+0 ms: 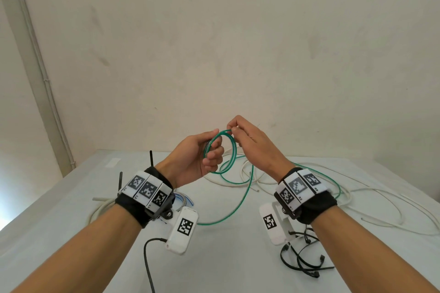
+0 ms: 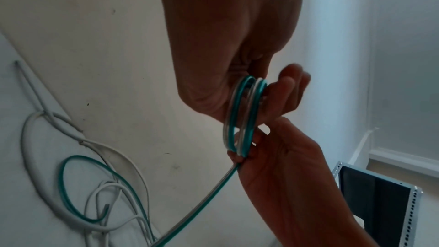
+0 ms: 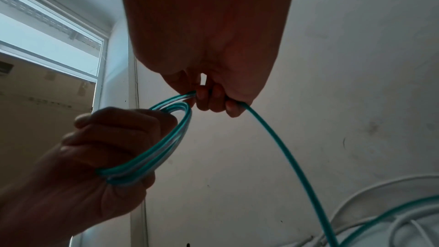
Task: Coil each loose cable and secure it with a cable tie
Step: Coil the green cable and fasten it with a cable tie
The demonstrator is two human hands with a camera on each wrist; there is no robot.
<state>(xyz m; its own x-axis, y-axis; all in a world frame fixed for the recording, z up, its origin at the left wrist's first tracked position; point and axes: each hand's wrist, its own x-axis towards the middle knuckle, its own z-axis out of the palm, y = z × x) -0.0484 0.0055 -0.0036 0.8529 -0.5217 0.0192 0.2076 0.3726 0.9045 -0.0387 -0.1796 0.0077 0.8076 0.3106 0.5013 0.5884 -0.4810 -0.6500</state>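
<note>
In the head view my left hand [image 1: 212, 154] is raised above the table and grips a small coil of green cable [image 1: 232, 150] with its fingers curled through the loops. My right hand [image 1: 234, 129] pinches the same cable at the top of the coil. In the left wrist view the coil [image 2: 242, 115] stands between my left hand [image 2: 237, 67] and right hand [image 2: 285, 166]. In the right wrist view the free length of green cable [image 3: 285, 157] runs from my right hand [image 3: 213, 100] down to the table. Several black cable ties [image 1: 302, 261] lie at the near right.
Loose white cables [image 1: 357, 197] sprawl over the right and middle of the white table [image 1: 71, 233]. Another white cable [image 1: 102, 209] lies coiled at the left, with thin blue and grey wires [image 1: 184, 200] beside it. A black lead [image 1: 147, 266] hangs near the front edge.
</note>
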